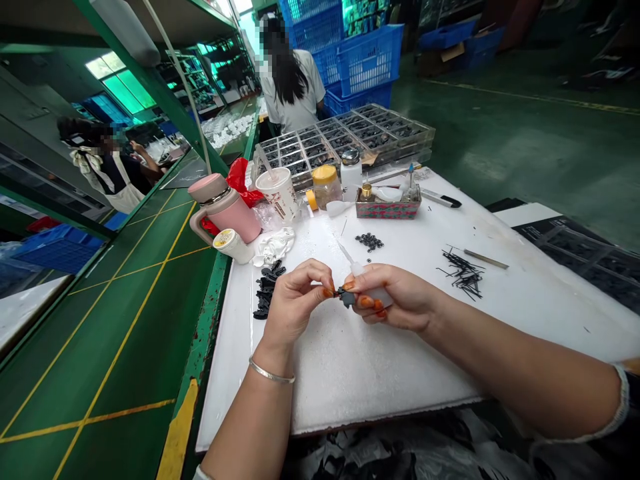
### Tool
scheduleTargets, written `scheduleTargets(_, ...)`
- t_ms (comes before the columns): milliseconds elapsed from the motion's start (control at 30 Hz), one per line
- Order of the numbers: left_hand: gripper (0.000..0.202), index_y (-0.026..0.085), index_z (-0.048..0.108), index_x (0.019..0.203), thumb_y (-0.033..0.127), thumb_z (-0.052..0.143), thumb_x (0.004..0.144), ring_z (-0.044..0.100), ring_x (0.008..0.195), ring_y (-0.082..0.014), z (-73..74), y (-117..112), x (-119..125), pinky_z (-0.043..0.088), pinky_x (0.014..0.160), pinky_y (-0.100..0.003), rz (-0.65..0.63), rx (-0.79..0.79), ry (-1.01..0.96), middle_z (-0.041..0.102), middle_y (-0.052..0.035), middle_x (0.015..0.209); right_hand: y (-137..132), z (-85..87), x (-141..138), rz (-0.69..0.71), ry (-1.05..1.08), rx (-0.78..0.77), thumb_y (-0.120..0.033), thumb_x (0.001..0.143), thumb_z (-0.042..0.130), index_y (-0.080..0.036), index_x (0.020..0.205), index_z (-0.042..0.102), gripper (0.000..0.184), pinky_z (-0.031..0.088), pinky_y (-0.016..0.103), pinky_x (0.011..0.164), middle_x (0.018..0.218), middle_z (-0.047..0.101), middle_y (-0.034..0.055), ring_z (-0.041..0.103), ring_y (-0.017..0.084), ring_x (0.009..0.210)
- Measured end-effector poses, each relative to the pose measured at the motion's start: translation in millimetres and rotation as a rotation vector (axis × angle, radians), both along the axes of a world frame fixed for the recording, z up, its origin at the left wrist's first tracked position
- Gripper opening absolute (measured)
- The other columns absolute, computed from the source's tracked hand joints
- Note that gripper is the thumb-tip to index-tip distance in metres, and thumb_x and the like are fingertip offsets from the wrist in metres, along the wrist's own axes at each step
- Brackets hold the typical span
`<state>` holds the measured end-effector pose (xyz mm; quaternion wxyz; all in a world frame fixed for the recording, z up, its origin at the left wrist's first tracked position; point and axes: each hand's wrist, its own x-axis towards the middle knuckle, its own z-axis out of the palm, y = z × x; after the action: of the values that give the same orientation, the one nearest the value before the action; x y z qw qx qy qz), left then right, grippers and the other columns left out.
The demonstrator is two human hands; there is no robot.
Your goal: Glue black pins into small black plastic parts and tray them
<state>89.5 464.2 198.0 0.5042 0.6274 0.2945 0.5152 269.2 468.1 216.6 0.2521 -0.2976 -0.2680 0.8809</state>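
Note:
Over the white tabletop my left hand (303, 293) is closed, thumb and forefinger pinching the left end of a small dark part (347, 297). The fingertips of my right hand (395, 297) meet the same part from the other side. A translucent squeeze bottle (379, 296) with a thin nozzle is also gripped in my right hand, its tip pointing up and away to the left; fingers cover much of it. Left of my left hand lies a pile of black parts (267, 288). Small black rings (369, 240) are heaped beyond my hands.
Thin black rods (463, 272) and a slim metal tool (486, 259) lie at right. A pink mug (233, 213), paper cup (279, 193), yellow-lidded jar (327, 185) and small box (389, 208) line the back, before compartment trays (345, 137). A green bench (115, 320) runs along the left; two people are beyond.

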Motion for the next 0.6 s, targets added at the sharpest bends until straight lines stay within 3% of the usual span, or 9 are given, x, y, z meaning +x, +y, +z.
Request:
scheduleTargets(167,0.007,0.017,0.066,0.069,0.017,0.072,0.073,0.052,0.072,-0.0133,-2.7,3,0,0.044,0.067,-0.025,0.061,-0.057,-0.01,0.055,-0.0025,0.073,3,-3.9,0,-0.021,-0.025,0.123,-0.02,0.064,0.062,-0.012,0.06,0.054,0.012,0.017,0.018,0.04,0.046,0.044,-0.0033,0.031,0.003,0.039)
scheduleTargets(300,0.018,0.02,0.067,0.083,0.024,0.076,0.068,0.053,0.065,-0.0099,-5.8,6,1,0.049,0.06,-0.021,0.159,-0.282,-0.07,0.056,0.0006,0.073,9,-5.5,2,-0.126,-0.113,0.43,-0.025,0.07,0.066,-0.013,0.059,0.054,0.02,0.023,0.019,0.042,0.048,0.048,-0.003,0.036,0.005,0.042)
scheduleTargets(433,0.024,0.021,0.066,0.087,0.032,0.076,0.068,0.054,0.065,-0.0099,-4.1,4,-3,0.053,0.059,-0.021,0.362,-0.401,-0.045,0.055,0.0014,0.072,19,3.5,14,-0.349,-0.271,0.81,-0.038,0.068,0.073,-0.013,0.062,0.058,0.03,0.03,0.02,0.044,0.05,0.052,-0.0029,0.041,0.006,0.044)
scheduleTargets(600,0.022,0.021,0.068,0.084,0.034,0.075,0.068,0.056,0.068,-0.0099,-16.7,13,-12,0.055,0.059,-0.019,0.422,-0.353,0.085,0.06,0.0015,0.083,16,33.7,59,-0.754,-0.39,0.963,-0.05,0.063,0.075,-0.013,0.066,0.059,0.04,0.032,0.019,0.045,0.054,0.052,-0.0034,0.043,0.006,0.048)
